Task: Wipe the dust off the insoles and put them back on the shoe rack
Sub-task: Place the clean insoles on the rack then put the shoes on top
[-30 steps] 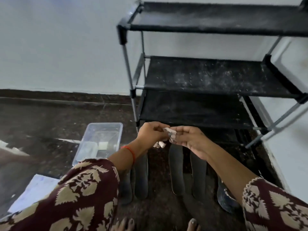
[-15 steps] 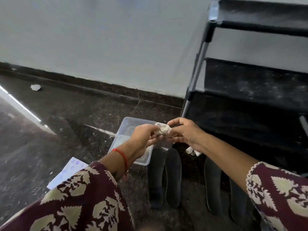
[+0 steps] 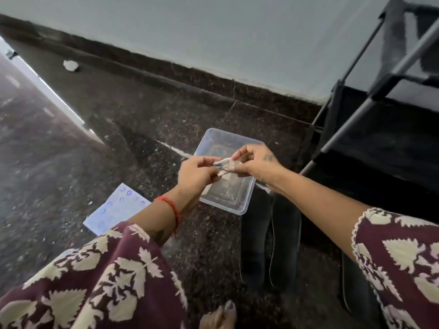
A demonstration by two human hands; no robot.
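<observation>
A clear plastic tub (image 3: 237, 205) sits on the dark speckled floor (image 3: 142, 129), just left of the black shoe rack (image 3: 380, 129). Through its walls, some pale damp residue or scraps show on the bottom; what they are cannot be told.

Directly above the tub, both hands meet on a small crumpled whitish wipe (image 3: 224, 163). The left hand (image 3: 197, 173) pinches the wipe's near end between thumb and curled fingers. The right hand (image 3: 255, 163) grips the other end, fingers curled tightly around it, so neither hand has any open span.

2 dark insoles (image 3: 269, 238) lie side by side on the floor just below the tub, their toe ends touching or slipping under its near corner. The edge of another insole (image 3: 351, 288) shows beneath the right forearm. None is on the rack.

A white sheet with blue marks (image 3: 116, 210) lies on the floor left of the tub.
</observation>
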